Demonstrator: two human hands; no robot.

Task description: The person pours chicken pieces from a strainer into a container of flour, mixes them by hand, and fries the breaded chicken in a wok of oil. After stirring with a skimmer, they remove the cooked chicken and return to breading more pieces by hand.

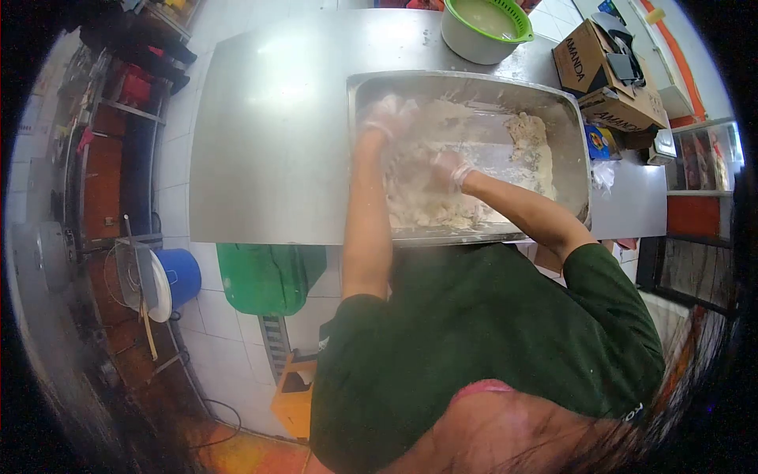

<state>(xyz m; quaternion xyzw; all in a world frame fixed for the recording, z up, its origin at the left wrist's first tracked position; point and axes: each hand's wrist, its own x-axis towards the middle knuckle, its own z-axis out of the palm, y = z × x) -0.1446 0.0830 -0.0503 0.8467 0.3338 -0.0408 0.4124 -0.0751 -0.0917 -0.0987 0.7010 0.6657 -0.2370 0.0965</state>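
A large rectangular metal tray (pixel 580 150) lies under both hands, with pale floury, lumpy dough (pixel 442 215) along its near side and left part. Another clumpy strip of dough (pixel 530 142) clings near the right wall. In a clear plastic glove, my left hand (pixel 392 115) is over the tray's far left corner; its fingers are blurred. My right hand (pixel 450 169), gloved the same way, reaches into the middle of the tray beside the mixture. Flour haze and blur hide its fingertips, and I cannot make out whether either hand grips anything.
The tray rests on a steel table (pixel 268 142). Behind it stands a tub with a green strainer rim (pixel 485 39), holding cloudy liquid. Cardboard boxes (pixel 588 67) are at the right. Below the table's front edge sits a green bin (pixel 264 276); a blue bucket (pixel 180 276) is farther left.
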